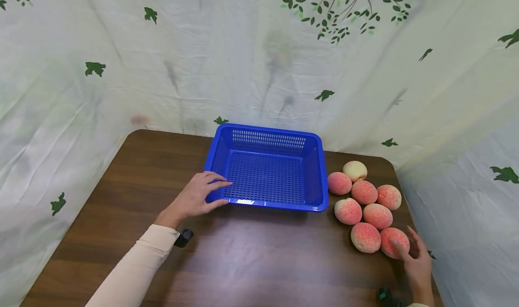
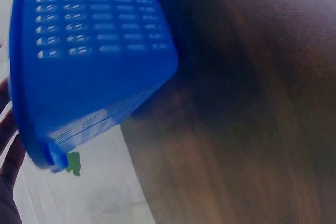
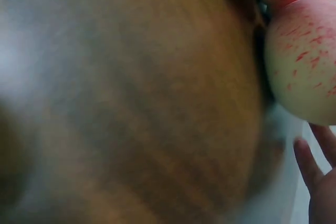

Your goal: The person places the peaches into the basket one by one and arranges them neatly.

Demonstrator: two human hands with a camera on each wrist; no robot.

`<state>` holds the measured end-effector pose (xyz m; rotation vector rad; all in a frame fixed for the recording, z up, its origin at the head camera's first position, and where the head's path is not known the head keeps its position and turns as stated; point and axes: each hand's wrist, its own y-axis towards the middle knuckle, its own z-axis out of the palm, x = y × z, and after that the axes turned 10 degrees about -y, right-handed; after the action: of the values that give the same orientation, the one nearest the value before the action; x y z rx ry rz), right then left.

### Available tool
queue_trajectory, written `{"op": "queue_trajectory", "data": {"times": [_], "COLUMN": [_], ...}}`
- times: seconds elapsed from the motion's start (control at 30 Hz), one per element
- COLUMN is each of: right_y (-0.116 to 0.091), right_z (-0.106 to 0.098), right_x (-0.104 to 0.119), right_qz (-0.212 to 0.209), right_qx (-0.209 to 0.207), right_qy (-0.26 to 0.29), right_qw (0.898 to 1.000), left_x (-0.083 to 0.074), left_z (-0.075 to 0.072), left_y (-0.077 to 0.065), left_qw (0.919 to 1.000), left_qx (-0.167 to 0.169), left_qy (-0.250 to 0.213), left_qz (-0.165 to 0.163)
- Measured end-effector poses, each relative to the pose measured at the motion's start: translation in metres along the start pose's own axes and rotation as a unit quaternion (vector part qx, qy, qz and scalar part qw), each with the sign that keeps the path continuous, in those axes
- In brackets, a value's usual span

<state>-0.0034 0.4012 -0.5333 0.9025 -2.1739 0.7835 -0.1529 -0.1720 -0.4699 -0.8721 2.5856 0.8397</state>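
Blue basket (image 1: 265, 177), opening upward, long axis left-to-right

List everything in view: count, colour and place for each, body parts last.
Table: 1, brown wood-grain, lower scene.
Perforated basket: 1, blue, on the table's far half, around the middle.
Peaches: 8, seven mostly pink-red, one pale yellow, clustered right of the basket.
Backdrop: panel count unclear, pale with green leaf prints, around the table.
Wrist cameras: 2, black, one at each wrist.
Sleeves: 2, cream, bottom of head view.
Left hand: 1, bare, at the basket's near-left corner.
Right hand: 1, bare, at the near-right peach.
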Motion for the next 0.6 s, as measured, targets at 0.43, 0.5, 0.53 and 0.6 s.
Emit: {"op": "queue_trajectory", "data": {"times": [0.43, 0.5, 0.53, 0.6], "right_y": [-0.005, -0.006, -0.007, -0.008], "right_z": [0.008, 0.01, 0.01, 0.012], "right_x": [-0.011, -0.01, -0.01, -0.01], "right_qz": [0.017, 0.02, 0.021, 0.027], "right_qx": [-0.01, -0.005, -0.002, 0.001], "right_qy": [0.042, 0.044, 0.044, 0.05], "right_qw": [0.999, 0.999, 0.999, 0.998], "left_x": [0.001, -0.001, -0.001, -0.003], "left_z": [0.01, 0.01, 0.009, 0.008], "left_y": [-0.004, -0.006, -0.006, -0.007], "left_qw": [0.9984, 0.9983, 0.9984, 0.9986], "left_qx": [-0.004, 0.003, 0.007, 0.017], "left_qy": [-0.017, -0.024, -0.023, -0.024], "left_qz": [0.055, 0.054, 0.051, 0.044]}}
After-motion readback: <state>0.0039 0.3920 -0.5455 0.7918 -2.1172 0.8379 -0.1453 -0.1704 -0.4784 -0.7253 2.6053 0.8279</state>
